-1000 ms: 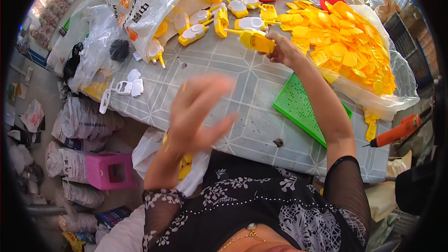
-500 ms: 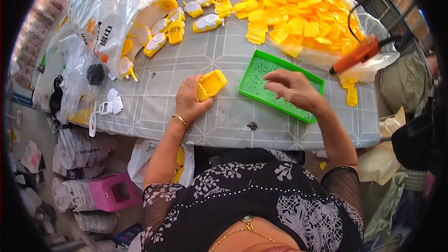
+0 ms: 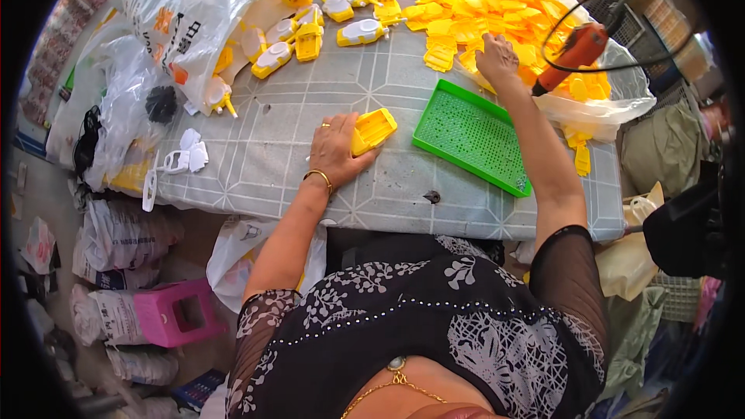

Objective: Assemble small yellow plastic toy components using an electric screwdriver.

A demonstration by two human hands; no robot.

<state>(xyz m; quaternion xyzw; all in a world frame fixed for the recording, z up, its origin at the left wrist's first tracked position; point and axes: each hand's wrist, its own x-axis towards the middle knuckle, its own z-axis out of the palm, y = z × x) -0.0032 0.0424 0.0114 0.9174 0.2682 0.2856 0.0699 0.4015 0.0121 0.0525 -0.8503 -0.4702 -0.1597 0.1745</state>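
The left hand [image 3: 334,149] lies flat, fingers holding down one yellow plastic piece [image 3: 373,129] on the table [image 3: 310,101]. The right hand [image 3: 497,58] reaches into one big yellow pile [image 3: 497,8]; its fingers are hidden. One green tray [image 3: 472,136] lies between the hands.

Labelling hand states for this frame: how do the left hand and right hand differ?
The left hand rests on the table near the body, against a single yellow plastic part; the right hand is stretched far out onto the heap of yellow parts. The left hand wears a ring and bangle; none shows on the right hand. Both are bare and palm down.
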